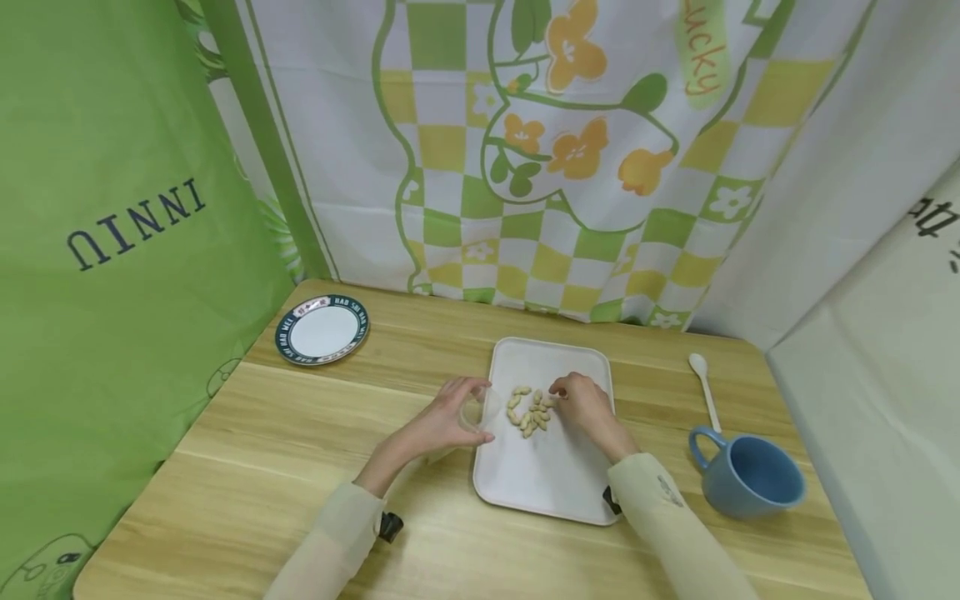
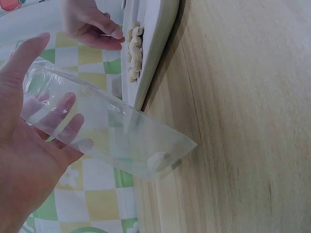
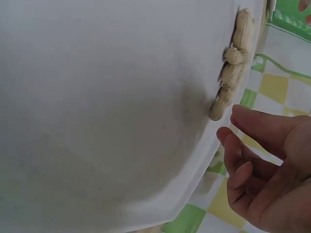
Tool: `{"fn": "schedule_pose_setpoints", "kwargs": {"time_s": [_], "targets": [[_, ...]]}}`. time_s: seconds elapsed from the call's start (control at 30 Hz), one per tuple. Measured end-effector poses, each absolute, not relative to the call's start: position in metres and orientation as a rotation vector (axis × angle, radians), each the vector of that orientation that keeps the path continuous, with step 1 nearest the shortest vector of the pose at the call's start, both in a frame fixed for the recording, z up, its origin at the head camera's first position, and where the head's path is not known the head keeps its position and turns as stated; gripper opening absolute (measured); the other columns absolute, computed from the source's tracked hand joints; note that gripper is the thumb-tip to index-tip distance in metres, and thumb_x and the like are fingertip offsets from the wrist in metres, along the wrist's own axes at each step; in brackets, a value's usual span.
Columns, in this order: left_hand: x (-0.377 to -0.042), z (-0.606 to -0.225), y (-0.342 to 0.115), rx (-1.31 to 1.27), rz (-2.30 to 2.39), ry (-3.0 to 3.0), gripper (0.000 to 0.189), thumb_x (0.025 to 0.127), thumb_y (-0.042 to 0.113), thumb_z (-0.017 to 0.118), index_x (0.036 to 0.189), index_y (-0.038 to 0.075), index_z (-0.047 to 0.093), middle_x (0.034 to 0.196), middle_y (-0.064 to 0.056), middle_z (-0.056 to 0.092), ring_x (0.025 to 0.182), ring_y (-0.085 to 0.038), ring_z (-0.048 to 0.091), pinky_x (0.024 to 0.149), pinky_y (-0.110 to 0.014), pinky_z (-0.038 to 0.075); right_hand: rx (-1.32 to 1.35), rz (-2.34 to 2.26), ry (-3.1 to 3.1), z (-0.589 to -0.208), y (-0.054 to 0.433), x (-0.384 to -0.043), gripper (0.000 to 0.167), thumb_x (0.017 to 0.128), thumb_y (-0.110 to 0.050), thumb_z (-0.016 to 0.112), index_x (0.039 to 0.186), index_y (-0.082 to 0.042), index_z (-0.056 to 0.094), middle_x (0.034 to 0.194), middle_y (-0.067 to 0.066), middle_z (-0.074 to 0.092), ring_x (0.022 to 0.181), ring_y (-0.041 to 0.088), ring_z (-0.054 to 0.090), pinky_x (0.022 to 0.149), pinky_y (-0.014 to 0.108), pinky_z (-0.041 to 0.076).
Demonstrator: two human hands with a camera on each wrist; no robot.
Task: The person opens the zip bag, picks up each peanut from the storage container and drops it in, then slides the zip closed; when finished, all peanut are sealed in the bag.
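My left hand (image 1: 450,417) holds a clear plastic bag (image 2: 112,121) by its mouth, thumb on one side and fingers on the other. A single peanut (image 2: 159,161) shows at the bag's lower end in the left wrist view. The bag is at the left edge of a white tray (image 1: 540,483). On the tray lies a loose cluster of unshelled peanuts (image 1: 534,417). At the right of this cluster is my right hand (image 1: 588,408). Its thumb and bent fingers (image 3: 232,145) stand slightly apart near the end peanut, with nothing visible between them.
A white plate with a dark green patterned rim (image 1: 360,333) sits at the table's back left. To the right are a white spoon (image 1: 705,387) and a blue mug (image 1: 738,492). Patterned cloth (image 1: 465,225) hangs along the back edge, with a green cloth (image 1: 150,333) at the left.
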State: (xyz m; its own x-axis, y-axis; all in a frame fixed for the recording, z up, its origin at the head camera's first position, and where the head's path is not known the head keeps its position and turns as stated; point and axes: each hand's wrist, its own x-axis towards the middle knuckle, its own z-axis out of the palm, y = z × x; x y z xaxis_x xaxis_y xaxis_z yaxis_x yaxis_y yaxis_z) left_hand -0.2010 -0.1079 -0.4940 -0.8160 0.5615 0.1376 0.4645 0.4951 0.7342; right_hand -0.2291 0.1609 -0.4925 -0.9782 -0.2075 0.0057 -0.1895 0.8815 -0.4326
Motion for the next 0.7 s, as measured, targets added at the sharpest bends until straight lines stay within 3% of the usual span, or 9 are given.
{"fn": "schedule_pose_setpoints", "kwargs": {"time_s": [0.47, 0.7], "targets": [[-0.200, -0.495, -0.105, 0.919, 1.248, 2.608, 0.078, 0.075, 0.030, 0.081, 0.137, 0.005, 0.042, 0.117, -0.006, 0.050, 0.117, -0.025, 0.043, 0.100, -0.050, 0.039, -0.362, -0.785, 2.961, -0.512, 0.170, -0.235, 0.007, 0.083, -0.002, 0.072, 0.090, -0.001, 0.072, 0.083, 0.008, 0.059, 0.079, 0.023, 0.058, 0.071, 0.038, 0.051], [-0.202, -0.497, -0.104, 0.908, 1.230, 2.611, 0.077, 0.076, 0.030, 0.080, 0.138, 0.009, 0.041, 0.116, -0.005, 0.050, 0.119, -0.023, 0.042, 0.101, -0.048, 0.038, -0.361, -0.759, 3.030, -0.508, 0.171, -0.235, 0.004, 0.084, -0.006, 0.072, 0.086, -0.005, 0.069, 0.080, 0.006, 0.065, 0.073, 0.019, 0.058, 0.066, 0.037, 0.049]]}}
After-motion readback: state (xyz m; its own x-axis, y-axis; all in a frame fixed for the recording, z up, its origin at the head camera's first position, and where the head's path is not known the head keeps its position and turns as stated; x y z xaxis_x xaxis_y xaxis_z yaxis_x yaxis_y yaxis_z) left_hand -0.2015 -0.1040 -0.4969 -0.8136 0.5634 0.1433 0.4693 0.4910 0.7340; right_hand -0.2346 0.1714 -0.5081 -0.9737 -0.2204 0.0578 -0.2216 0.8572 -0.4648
